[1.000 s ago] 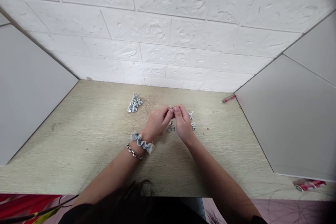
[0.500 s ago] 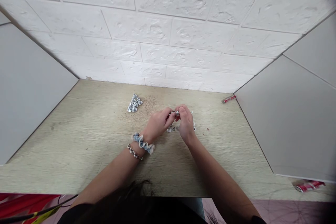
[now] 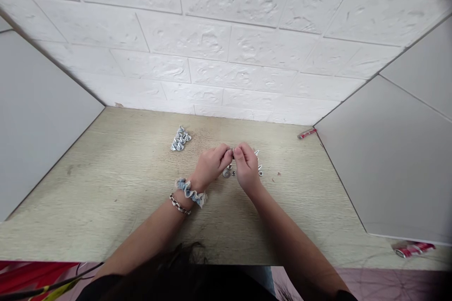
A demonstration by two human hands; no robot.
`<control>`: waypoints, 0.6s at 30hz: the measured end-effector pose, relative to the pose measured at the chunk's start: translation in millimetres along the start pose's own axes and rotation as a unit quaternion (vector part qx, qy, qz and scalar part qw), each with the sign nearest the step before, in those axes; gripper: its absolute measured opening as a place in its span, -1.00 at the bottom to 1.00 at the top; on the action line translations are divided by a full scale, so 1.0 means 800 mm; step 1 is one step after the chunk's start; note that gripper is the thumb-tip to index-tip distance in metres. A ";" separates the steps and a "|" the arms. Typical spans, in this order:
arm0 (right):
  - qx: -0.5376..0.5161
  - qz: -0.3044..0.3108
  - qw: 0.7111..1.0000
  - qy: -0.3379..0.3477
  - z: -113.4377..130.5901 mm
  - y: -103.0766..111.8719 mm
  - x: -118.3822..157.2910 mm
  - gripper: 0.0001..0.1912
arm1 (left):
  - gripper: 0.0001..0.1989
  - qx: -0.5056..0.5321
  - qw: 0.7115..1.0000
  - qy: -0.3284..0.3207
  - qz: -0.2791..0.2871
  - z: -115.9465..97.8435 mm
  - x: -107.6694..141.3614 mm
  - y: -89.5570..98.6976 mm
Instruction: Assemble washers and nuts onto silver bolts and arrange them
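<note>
My left hand (image 3: 212,164) and my right hand (image 3: 246,167) meet over the middle of the pale table, fingers closed in pinches. A small dark metal piece (image 3: 233,153) shows between their fingertips, mostly covered; it looks like part of a bolt. Below the hands lie a round washer (image 3: 226,174) and a small nut (image 3: 233,173). Just right of my right hand are a few small screws or bolts (image 3: 260,173), partly hidden by it. A cluster of several silver bolts with washers (image 3: 180,139) stands left of my hands. A scrunchie and a chain bracelet circle my left wrist.
The table (image 3: 106,174) ends at a white brick-pattern wall (image 3: 208,75), with grey panels at left (image 3: 42,113) and right (image 3: 381,164). A red cylinder (image 3: 306,133) lies by the right corner and another (image 3: 414,249) near the front right. Small crumbs lie right of my hands.
My right hand has turned and its fingers have curled in, with the thumb now on top. The metal piece between my fingertips is more covered than before.
</note>
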State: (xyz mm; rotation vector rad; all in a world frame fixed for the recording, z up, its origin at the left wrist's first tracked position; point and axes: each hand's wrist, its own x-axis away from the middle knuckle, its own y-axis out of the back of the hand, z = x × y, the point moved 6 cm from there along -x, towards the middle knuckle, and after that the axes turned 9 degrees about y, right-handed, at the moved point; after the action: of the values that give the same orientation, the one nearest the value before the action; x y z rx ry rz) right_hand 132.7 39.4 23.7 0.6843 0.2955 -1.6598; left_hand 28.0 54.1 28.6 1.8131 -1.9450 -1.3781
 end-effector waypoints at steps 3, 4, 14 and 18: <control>0.030 0.004 0.998 0.063 0.011 0.001 -0.002 -0.73 | -0.68 -0.005 0.999 -0.029 -0.031 -0.002 -0.001 0.007; 0.037 0.004 0.996 0.078 0.013 0.001 -0.002 -0.76 | -0.68 -0.008 0.999 -0.036 -0.040 -0.002 -0.001 0.008; 0.006 0.002 0.999 0.033 0.010 -0.001 0.004 -0.90 | -0.63 -0.019 0.999 0.014 -0.040 0.007 -0.003 0.010; -0.001 -0.006 0.997 0.072 0.016 0.000 0.003 -0.79 | -0.63 -0.009 0.998 0.031 -0.046 0.011 -0.003 0.010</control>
State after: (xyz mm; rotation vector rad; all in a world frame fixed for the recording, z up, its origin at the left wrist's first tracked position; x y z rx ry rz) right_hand 128.8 30.4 32.2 0.8030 0.4048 -1.6249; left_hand 17.2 59.8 29.9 1.9349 -1.8354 -1.3443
